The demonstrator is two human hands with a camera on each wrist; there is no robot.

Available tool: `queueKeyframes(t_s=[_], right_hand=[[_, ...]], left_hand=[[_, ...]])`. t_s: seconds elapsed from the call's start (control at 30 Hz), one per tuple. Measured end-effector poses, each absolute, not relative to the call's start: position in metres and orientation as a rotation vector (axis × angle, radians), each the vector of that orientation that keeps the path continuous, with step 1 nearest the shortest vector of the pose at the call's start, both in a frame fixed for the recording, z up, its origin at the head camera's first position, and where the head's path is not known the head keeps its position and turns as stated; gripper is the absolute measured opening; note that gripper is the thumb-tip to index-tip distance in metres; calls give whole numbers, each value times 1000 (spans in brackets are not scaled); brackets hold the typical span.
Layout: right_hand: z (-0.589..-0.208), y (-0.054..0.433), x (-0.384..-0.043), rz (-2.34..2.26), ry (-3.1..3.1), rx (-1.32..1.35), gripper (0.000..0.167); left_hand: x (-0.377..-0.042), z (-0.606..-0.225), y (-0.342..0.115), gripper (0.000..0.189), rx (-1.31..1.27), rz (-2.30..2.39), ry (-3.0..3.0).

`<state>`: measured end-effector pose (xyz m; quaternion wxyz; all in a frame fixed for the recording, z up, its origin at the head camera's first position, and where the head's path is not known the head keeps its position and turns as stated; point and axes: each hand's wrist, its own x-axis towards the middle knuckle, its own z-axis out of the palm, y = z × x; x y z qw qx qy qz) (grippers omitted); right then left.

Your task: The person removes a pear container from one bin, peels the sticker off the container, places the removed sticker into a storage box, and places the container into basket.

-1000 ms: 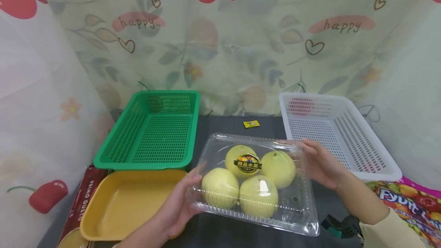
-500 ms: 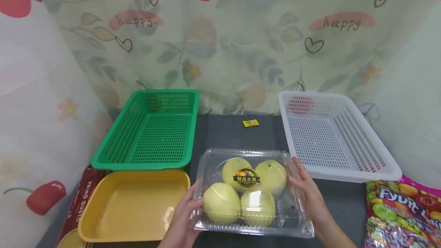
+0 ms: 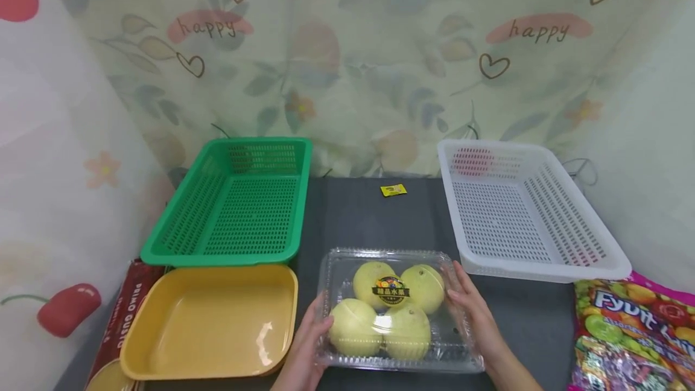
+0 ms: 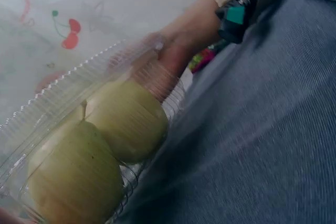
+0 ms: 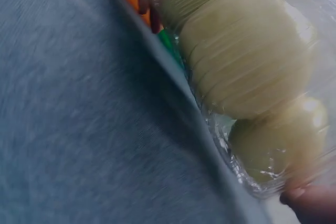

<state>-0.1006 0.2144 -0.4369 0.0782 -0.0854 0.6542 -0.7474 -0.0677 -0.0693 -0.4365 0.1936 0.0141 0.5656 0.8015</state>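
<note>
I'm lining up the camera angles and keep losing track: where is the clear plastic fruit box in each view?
Head: the clear plastic fruit box is low in the picture, slightly right of centre.
Left wrist: the clear plastic fruit box slants across the lower left, cut off by the left edge.
Right wrist: the clear plastic fruit box fills much of the right half, cut off at the top and right.
Shared landmark: the round yellow-green fruit showing through the plastic.

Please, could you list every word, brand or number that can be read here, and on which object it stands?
"happy", twice, on the cloth backdrop.
"精品水果", on the sticker on the clear container.
"PRIMO GUSTO", on the red package.
"Fyuit", on the colourful bag; its other words are unclear.
Too small to read: the sticker's fine print and the print on the yellow sachet.
</note>
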Motion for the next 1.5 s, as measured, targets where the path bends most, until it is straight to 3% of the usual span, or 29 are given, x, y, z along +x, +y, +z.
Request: queueKeyframes(t_s=[0.47,0.7,1.03,1.3,1.5], right_hand=[[-451,208,-117,-2270,2040,-157,66],[-449,207,-119,-2207,2112,-49,65],[-436,208,-117,-2014,2235,92,67],[-417,209,-102,-1898,2400,-119,70],[-398,206,-108,-1603,2736,-459,47]], left_hand=[[-79,-450,-64,69,-34,2275,1701],[-83,-448,-64,77,-163,2230,1720],[-83,-448,-65,71,-114,2254,1696],[-80,-449,-61,68,-55,2355,1822],[-82,-448,-59,66,-46,2365,1889]])
